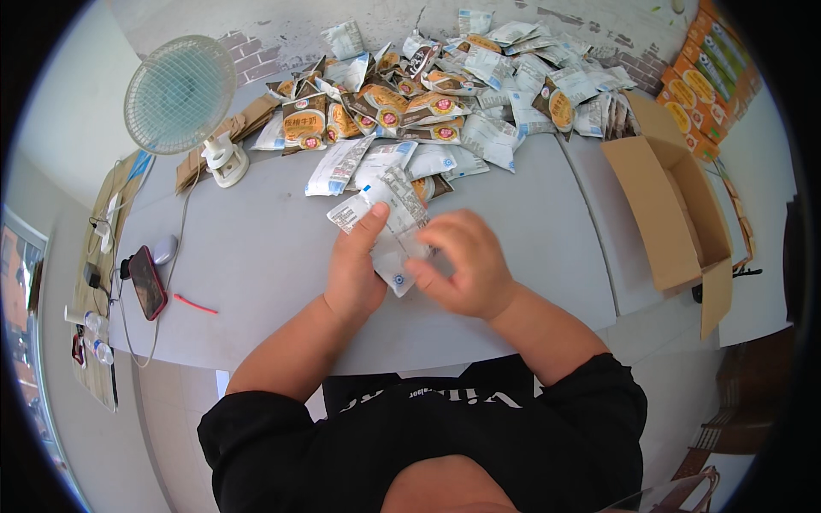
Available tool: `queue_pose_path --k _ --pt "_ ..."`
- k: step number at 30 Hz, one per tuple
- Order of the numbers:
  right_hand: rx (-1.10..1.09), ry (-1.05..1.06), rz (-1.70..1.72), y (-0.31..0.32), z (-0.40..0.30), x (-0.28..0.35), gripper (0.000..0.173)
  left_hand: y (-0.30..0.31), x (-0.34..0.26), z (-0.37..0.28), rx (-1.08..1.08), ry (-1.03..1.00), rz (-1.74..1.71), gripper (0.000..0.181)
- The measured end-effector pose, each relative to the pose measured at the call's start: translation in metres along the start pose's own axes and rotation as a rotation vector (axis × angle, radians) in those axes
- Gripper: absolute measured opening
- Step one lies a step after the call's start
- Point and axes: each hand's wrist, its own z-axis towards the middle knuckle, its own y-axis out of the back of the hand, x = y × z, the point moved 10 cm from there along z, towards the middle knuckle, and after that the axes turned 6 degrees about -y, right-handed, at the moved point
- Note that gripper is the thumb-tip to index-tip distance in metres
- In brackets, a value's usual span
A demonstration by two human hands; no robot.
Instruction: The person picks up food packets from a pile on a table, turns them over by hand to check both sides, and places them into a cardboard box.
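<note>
My left hand (356,269) holds printed white foil packets (394,211) over the grey table, its thumb pressed on top of them. At least two seem to overlap in the grip; the exact number cannot be told. Just right of the packets is my right hand (458,263), slightly blurred, with fingers bent and apart near the packets' right edge. Whether its fingertips touch them is unclear. Beyond the hands lies a large heap of packets (378,102), some with brown and orange fronts up, others with white printed backs up.
A white desk fan (226,160) stands at the left, by flattened brown cardboard (250,118). Nearer are a phone (147,283), a mouse (165,249), a red strip (195,304) and cables. An opened cardboard box (654,218) is at the right, with orange cartons (696,96) behind it.
</note>
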Motion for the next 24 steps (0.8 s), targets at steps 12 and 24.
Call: queue_pose_path --k 12,24 --pt "0.316 -0.746 0.527 -0.042 -0.021 -0.06 0.038 0.012 -0.009 0.004 -0.088 -0.057 0.163 0.048" --pt "0.392 -0.757 0.355 -0.057 -0.027 -0.059 0.037 0.014 -0.011 -0.001 -0.179 -0.108 0.243 0.042"
